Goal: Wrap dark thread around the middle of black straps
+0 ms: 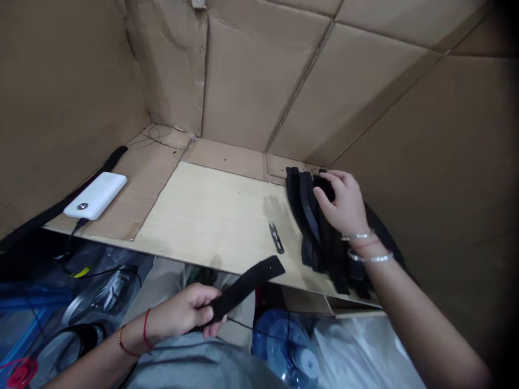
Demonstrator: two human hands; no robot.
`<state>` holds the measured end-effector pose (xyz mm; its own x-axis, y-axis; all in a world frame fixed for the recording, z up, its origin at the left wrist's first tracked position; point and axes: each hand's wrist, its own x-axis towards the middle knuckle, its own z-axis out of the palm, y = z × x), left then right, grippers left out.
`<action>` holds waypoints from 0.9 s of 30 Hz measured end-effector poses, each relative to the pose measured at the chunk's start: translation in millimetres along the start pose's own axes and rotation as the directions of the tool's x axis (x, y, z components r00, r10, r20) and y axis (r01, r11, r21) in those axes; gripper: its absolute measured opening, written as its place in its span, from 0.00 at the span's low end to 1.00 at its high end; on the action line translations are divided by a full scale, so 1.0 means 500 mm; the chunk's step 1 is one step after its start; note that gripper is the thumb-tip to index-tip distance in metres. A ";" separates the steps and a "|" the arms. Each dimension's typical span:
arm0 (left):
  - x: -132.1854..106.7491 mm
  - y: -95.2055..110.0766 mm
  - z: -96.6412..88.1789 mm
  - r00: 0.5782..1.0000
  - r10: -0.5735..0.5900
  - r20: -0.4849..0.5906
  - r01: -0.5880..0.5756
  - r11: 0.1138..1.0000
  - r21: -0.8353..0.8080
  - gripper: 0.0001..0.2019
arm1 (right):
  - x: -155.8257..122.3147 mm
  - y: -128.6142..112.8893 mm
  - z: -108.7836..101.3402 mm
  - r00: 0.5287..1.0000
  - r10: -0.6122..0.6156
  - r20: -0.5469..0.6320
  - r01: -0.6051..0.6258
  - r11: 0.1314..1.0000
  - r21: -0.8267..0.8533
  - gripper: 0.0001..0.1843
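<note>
My left hand (pixel 188 312), low and left of centre, is closed around one end of a flat black strip (pixel 249 285), thumb on top and fingers curled beneath; the strip slants up to the right, its free end, marked by a small hole, reaching over the near edge of a pale work board (pixel 203 208). My right hand (pixel 344 204) is open over a pile of black strips (pixel 310 221) at the board's right side, thumb and fingers parted, the fingertips at the pile's far end; I cannot tell whether they press on it. The piled strips lie lengthwise, side by side and overlapping, some ends hanging near the front edge. Between the pile and the strip in my left hand, small dark snips (pixel 276 238) lie on the board, blades pointing away from me. At far left, a white power bank (pixel 96 195) with a dark cable (pixel 77 229) plugged into it rests on brown cardboard (pixel 140 189), next to a long black band (pixel 46 217) along the wall's foot. Tall cardboard walls (pixel 243 81) surround the board. Below its front edge, near my lap, is a large blue bottle (pixel 275 337), with clear plastic (pixel 357 346) to its right.
</note>
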<state>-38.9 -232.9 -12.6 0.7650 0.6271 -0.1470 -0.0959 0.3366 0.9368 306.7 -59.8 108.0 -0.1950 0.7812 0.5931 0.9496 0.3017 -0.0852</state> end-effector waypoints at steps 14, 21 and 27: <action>-0.008 0.020 -0.040 0.969 0.113 -0.220 -0.129 0.990 -0.061 0.23 | -0.352 -0.454 0.029 0.743 0.017 0.669 -0.642 0.297 0.707 0.18; -0.004 -0.003 -0.032 0.940 0.047 -0.339 -0.066 0.997 -0.047 0.20 | -0.371 -0.474 0.017 0.752 0.142 0.644 -0.657 0.242 0.714 0.15; 0.004 0.000 -0.013 0.876 0.037 -0.480 0.073 0.975 0.208 0.14 | -0.379 -0.473 0.010 0.740 0.189 0.646 -0.671 0.277 0.688 0.14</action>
<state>-41.5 -226.8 -15.1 0.3611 0.8993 -0.2468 0.0944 0.2281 0.9691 117.6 -276.3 12.0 -0.1231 0.9879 -0.0941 0.2245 -0.0647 -0.9723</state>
